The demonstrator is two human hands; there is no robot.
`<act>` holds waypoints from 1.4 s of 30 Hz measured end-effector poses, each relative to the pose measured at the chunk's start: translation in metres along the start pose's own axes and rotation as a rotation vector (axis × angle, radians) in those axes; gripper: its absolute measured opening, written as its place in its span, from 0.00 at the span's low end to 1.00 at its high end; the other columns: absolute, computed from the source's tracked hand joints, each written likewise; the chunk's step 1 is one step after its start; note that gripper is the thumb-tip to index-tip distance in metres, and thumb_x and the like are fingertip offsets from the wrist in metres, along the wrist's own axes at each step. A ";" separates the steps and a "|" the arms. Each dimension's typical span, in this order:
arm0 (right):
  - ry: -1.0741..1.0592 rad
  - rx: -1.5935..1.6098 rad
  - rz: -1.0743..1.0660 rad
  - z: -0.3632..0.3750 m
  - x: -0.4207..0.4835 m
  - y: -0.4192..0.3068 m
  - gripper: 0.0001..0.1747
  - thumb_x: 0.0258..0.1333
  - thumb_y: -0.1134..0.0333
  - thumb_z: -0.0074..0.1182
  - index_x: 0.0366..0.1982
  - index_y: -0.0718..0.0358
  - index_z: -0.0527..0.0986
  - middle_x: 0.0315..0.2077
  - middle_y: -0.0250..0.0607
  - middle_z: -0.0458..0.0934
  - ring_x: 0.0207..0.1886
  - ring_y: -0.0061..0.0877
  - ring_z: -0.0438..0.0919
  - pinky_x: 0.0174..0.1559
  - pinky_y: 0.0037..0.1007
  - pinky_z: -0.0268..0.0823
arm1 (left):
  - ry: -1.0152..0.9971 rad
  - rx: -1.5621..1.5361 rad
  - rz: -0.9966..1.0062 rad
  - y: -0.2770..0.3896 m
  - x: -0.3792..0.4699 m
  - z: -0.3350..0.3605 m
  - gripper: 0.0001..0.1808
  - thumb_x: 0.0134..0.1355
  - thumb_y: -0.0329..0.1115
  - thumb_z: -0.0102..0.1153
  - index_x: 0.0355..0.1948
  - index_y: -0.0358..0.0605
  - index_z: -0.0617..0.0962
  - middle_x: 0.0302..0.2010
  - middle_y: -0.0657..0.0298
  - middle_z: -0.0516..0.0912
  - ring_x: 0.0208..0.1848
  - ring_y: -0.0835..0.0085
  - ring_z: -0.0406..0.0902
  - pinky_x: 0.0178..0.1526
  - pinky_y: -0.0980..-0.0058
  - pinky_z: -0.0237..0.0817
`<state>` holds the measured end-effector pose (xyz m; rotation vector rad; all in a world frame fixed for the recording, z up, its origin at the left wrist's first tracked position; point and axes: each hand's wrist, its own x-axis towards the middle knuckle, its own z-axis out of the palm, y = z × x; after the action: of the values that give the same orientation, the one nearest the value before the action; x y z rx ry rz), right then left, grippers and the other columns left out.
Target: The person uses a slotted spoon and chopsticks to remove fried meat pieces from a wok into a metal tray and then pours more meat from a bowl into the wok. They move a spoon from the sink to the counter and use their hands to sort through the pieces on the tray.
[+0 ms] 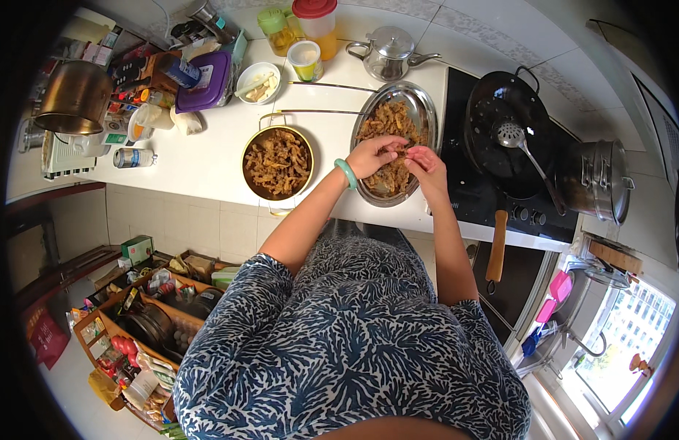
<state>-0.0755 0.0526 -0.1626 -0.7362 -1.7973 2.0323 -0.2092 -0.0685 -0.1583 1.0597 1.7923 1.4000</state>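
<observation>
An oval stainless steel platter [427,104] on the counter holds a heap of brown fried food pieces [393,121]. Over its middle, the fingertips of my left hand [375,155] and my right hand [428,171] come close together. Both hands seem to pinch a small fried piece, mostly hidden by the fingers. A green bangle [346,174] circles my left wrist. To the left stands a round gold-rimmed pot [243,165], filled with more fried pieces [278,162]. Two long dark chopsticks [317,111] lean on the platter's left rim, spread apart.
A black wok [482,159] with a slotted ladle [511,135] sits on the cooktop [457,187], its wooden handle [497,236] jutting past the front edge. Behind the platter is a steel kettle [391,52]. A white bowl of garlic [268,69] and jars line the back.
</observation>
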 end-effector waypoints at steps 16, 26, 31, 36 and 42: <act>0.218 0.156 -0.014 0.016 -0.010 0.017 0.09 0.52 0.78 0.51 0.37 0.67 0.75 0.30 0.30 0.76 0.33 0.13 0.72 0.37 0.16 0.64 | 0.391 -0.370 -0.204 -0.026 -0.008 -0.003 0.15 0.56 0.22 0.55 0.46 0.41 0.73 0.28 0.70 0.76 0.33 0.86 0.72 0.38 0.86 0.64; 0.118 -0.567 -0.127 0.021 -0.004 -0.022 0.12 0.48 0.66 0.60 0.37 0.59 0.78 0.28 0.35 0.78 0.28 0.22 0.75 0.33 0.22 0.67 | 0.091 -0.340 -0.150 -0.017 -0.006 -0.007 0.23 0.56 0.22 0.55 0.53 0.43 0.66 0.34 0.65 0.75 0.38 0.78 0.75 0.41 0.82 0.67; 0.134 -0.354 -0.116 0.012 0.005 0.000 0.12 0.48 0.67 0.60 0.36 0.64 0.78 0.25 0.37 0.79 0.25 0.19 0.76 0.31 0.22 0.68 | 0.172 -0.656 -0.330 -0.004 -0.002 0.008 0.26 0.52 0.21 0.60 0.52 0.43 0.67 0.34 0.64 0.76 0.38 0.77 0.75 0.40 0.80 0.69; 0.104 -0.308 -0.120 0.010 0.009 -0.021 0.10 0.47 0.68 0.59 0.33 0.66 0.77 0.23 0.39 0.79 0.25 0.18 0.76 0.30 0.21 0.68 | 0.101 -0.787 -0.324 0.002 0.002 0.007 0.28 0.49 0.18 0.58 0.52 0.44 0.66 0.33 0.66 0.76 0.35 0.79 0.75 0.39 0.81 0.68; 0.159 -0.497 -0.055 0.001 0.016 -0.053 0.16 0.44 0.66 0.60 0.37 0.64 0.77 0.25 0.42 0.80 0.27 0.25 0.79 0.33 0.25 0.70 | 0.137 0.086 -0.122 0.022 0.007 0.001 0.29 0.43 0.18 0.60 0.49 0.43 0.69 0.31 0.63 0.76 0.32 0.76 0.76 0.37 0.80 0.69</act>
<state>-0.0942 0.0689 -0.1132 -0.9368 -2.2179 1.4511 -0.2073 -0.0592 -0.1373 0.8991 1.9966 1.3604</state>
